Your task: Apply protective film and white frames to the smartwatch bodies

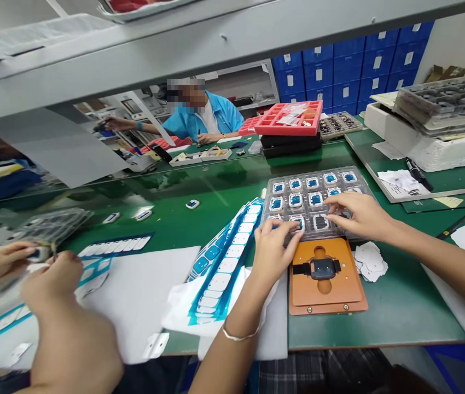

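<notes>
A clear plastic tray (271, 183) holds rows of small white-framed parts with blue faces. My left hand (271, 249), with a bracelet on its wrist, reaches over the tray's front left corner. Its thumb and fingers are apart, the tips at a blue-faced part (298, 221) in the front row. Over the tray's front right part is my right hand (358, 213), fingers bent and thumb apart from the index finger. Between the hands shows a greyish tray pocket (321, 221). Just in front lies an orange fixture (302, 295) with a black watch-shaped device (323, 268) set in it.
Blue-backed strips of white labels (228, 265) lie left of the tray. White paper pieces (370, 261) sit right of the fixture. A co-worker's hands (47, 268) handle a small part at far left. Across the bench sits a person in blue (226, 112). A red tray (290, 117) stands behind.
</notes>
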### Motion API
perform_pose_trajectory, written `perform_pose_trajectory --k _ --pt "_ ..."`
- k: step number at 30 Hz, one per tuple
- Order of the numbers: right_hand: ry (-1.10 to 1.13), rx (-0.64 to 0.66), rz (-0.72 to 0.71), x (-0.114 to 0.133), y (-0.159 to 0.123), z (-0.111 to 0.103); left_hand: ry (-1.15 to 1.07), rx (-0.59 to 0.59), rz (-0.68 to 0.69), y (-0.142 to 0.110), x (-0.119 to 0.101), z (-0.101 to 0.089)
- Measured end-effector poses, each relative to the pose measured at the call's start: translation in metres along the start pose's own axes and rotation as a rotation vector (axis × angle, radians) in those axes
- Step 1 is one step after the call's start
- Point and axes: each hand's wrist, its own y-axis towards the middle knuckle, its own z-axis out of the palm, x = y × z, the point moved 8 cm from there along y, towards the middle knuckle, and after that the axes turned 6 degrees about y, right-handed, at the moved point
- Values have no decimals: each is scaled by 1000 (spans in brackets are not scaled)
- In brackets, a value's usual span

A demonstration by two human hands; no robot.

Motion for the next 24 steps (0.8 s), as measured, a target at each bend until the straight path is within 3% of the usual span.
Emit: perform_pose_trajectory --k 4,8,11,14,20,24 --pt "25 -48 -58 11 -1 -3 -231 -88 -85 1 8 -8" --pt "79 -87 -432 49 -8 -7 -589 -207 -142 -2 8 -19" --pt "19 -122 -594 71 -18 -4 -882 -142 -197 -4 5 -13" --pt "-94 -197 -607 84 -26 0 -1015 -41 -249 -5 1 -4" --pt "-57 -217 -480 99 -31 3 -1062 -51 -299 -6 2 -2" --pt "-129 -235 -468 107 -33 3 -1097 4 -303 -7 -1 2"
